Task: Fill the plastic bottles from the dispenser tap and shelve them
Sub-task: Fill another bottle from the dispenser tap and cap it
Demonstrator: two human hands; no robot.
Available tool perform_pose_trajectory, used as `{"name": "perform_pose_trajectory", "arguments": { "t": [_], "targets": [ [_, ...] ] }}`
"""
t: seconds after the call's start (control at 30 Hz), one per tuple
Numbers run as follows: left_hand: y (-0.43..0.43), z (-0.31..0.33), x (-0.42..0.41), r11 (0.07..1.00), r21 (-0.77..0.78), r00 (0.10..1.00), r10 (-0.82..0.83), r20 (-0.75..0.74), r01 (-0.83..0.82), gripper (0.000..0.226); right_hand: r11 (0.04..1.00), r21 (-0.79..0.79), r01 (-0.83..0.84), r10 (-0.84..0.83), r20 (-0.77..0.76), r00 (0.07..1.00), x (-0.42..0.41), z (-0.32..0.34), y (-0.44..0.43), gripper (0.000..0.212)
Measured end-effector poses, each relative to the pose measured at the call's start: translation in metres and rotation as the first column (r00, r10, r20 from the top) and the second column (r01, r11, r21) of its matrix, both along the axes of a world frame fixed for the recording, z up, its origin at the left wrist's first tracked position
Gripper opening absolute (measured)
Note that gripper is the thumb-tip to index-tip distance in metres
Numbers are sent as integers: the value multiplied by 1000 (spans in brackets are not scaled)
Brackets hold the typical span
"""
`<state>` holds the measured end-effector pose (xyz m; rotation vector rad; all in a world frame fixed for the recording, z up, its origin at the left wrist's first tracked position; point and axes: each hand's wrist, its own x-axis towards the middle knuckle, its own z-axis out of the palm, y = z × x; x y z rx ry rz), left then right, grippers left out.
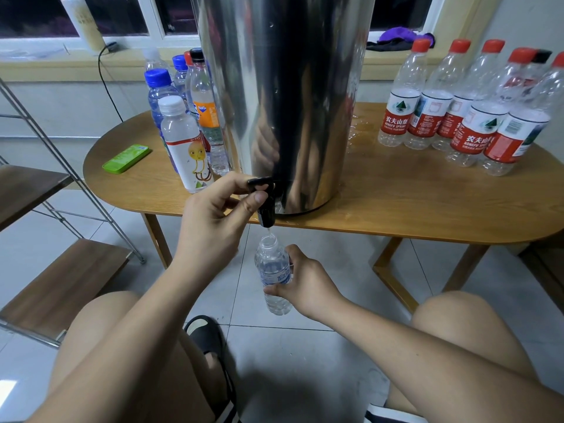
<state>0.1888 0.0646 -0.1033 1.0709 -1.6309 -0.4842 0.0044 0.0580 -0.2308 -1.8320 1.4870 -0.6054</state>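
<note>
- Small uncapped bottle point(272, 274): held upright below the table edge, mouth directly under the black tap point(265, 203); a thin water stream enters it.
- Right hand point(302, 283): fingers curled round the bottle body.
- Left hand point(213, 221): pinches the tap lever.
- Steel dispenser point(283, 96): stands on the wooden table point(427, 203), between the mixed bottles point(186, 117) and the red-capped bottles point(470, 108).

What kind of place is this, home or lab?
Likely a home room, not a lab: an oval wooden table by a window, a tiled floor, and a wire-framed shelf unit with wooden boards.
</note>
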Motion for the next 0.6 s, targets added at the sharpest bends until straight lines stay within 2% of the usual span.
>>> {"name": "perform_pose_trajectory", "arguments": {
  "t": [0.33, 0.47, 0.53, 0.6],
  "targets": [
    [-3, -1, 9, 997, 68, 998, -17, -58, 21, 20, 1000, 10, 6, -6, 28, 1000, 0, 4, 2, 61],
    [-12, -1, 26, 991, 110, 992, 89, -84, -80, 32, 999, 24, 31, -33, 74, 997, -3, 7, 4, 59],
    [-22, -5, 40, 971, 152, 983, 183, 32, -186, 19, 999, 32, 30, -32, 89, 996, -4, 9, 5, 59],
    [-32, -15, 50, 947, 169, 944, 232, 233, -275, 12, 999, 29, 32, -35, 90, 995, -6, 11, 7, 56]
  ]
}}
